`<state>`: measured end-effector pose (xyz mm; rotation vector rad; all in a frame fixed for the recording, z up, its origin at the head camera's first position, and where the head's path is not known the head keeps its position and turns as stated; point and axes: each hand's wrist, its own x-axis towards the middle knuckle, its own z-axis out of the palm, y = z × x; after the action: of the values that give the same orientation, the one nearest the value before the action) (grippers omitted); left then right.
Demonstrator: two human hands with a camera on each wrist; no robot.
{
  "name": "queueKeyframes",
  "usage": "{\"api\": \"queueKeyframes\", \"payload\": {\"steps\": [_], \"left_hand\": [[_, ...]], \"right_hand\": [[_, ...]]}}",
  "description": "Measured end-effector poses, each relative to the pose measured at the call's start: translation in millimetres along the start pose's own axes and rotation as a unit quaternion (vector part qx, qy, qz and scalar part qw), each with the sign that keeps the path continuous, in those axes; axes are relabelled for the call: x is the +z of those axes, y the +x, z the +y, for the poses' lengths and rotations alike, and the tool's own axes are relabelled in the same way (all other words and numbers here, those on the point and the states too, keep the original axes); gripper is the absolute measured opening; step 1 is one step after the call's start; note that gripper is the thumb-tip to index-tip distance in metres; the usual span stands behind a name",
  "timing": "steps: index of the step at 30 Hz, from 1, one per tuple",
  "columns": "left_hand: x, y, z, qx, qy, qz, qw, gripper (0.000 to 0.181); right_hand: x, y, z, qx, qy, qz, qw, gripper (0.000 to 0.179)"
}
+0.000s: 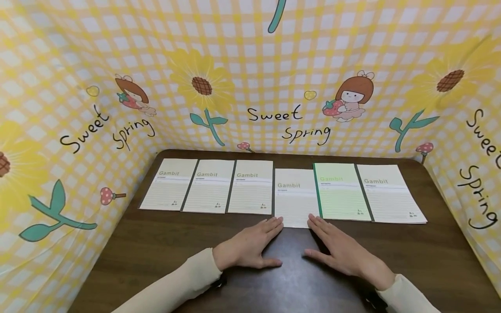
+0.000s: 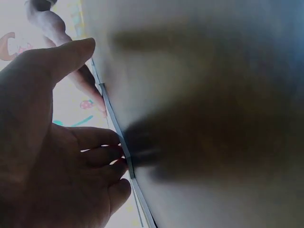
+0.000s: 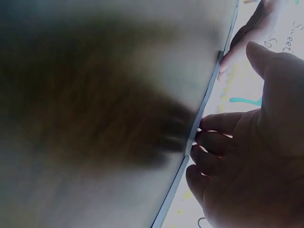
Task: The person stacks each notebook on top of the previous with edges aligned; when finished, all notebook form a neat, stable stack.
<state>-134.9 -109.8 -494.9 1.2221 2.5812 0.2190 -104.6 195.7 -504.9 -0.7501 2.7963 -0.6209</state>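
Five notebooks [image 1: 250, 191] line the desk's [image 1: 188, 234] far edge; we judge the protruding notebook [image 1: 296, 202] left to align. Left hand [image 1: 249, 244], right hand [image 1: 344, 248]: fingers extended at its near corners, gripping nothing.

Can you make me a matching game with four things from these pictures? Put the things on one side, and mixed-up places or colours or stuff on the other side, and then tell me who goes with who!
Things:
1. Green notebook
2. Left hand
3. Table
4. Fourth notebook from the left

Clues:
A. Dark brown
B. Sticks out of line, toward the viewer
C. Second from the right
D. Has its fingers at the near left corner of thing 4

Right pairs:
1-C
2-D
3-A
4-B
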Motion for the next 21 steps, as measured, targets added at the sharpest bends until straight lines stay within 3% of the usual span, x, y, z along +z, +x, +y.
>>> {"api": "queueKeyframes", "payload": {"steps": [8, 13, 18, 21], "left_hand": [[4.4, -13.4, 12.9, 0.017, 0.012, 0.007, 0.9998, 0.095], [5.1, -15.4, 11.6, 0.028, -0.010, 0.007, 0.9995, 0.085], [1.0, -12.0, 2.1, 0.004, -0.101, 0.050, 0.9936, 0.069], [1.6, -12.1, 0.4, -0.034, -0.188, 0.111, 0.9754, 0.062]], "right_hand": [[7.7, -15.5, -13.3, -0.018, -0.042, 0.025, 0.9986, 0.087], [10.5, -19.1, -15.4, -0.021, -0.049, 0.030, 0.9981, 0.085], [9.2, -18.8, -12.8, -0.006, -0.017, 0.035, 0.9992, 0.082], [8.5, -17.8, -12.7, 0.021, 0.030, 0.060, 0.9975, 0.080]]}}
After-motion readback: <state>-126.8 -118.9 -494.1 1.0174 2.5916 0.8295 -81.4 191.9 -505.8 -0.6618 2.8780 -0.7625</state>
